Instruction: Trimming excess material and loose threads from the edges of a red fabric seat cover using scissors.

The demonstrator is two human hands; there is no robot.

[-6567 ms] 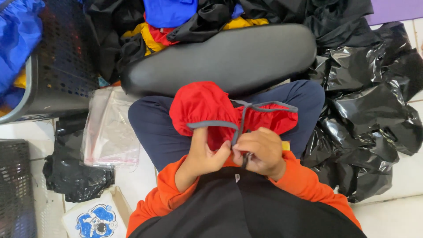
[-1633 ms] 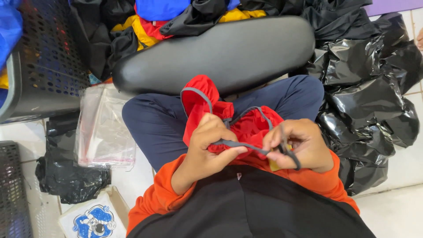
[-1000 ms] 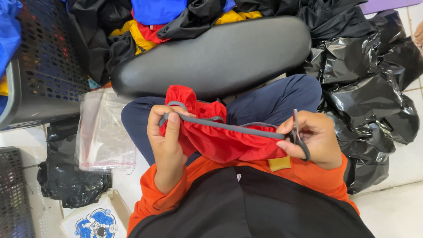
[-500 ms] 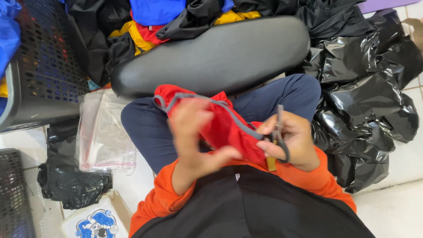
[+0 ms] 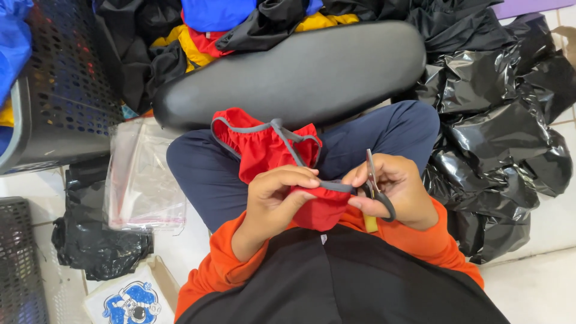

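Note:
A small red garment [image 5: 270, 153] with grey trim lies over my lap, bunched between both hands. My left hand [image 5: 277, 195] pinches its lower red edge and the grey band. Holding a small pair of thread snips [image 5: 373, 183] with a black loop handle, my right hand [image 5: 393, 192] also touches the grey band's end. The blade points upward beside my fingers. The two hands sit close together above my orange sleeves and dark blue trousers [image 5: 204, 174].
A black padded cushion [image 5: 300, 72] lies beyond my knees, with a pile of coloured clothes [image 5: 228, 24] behind it. Black plastic bags [image 5: 504, 132] heap at the right. A dark perforated basket [image 5: 60, 90] stands at the left, clear plastic bags [image 5: 141, 180] beside it.
The garment was held stretched wide between the hands a second ago. Now the hands have come together and the fabric is bunched, with my left hand lower on its edge.

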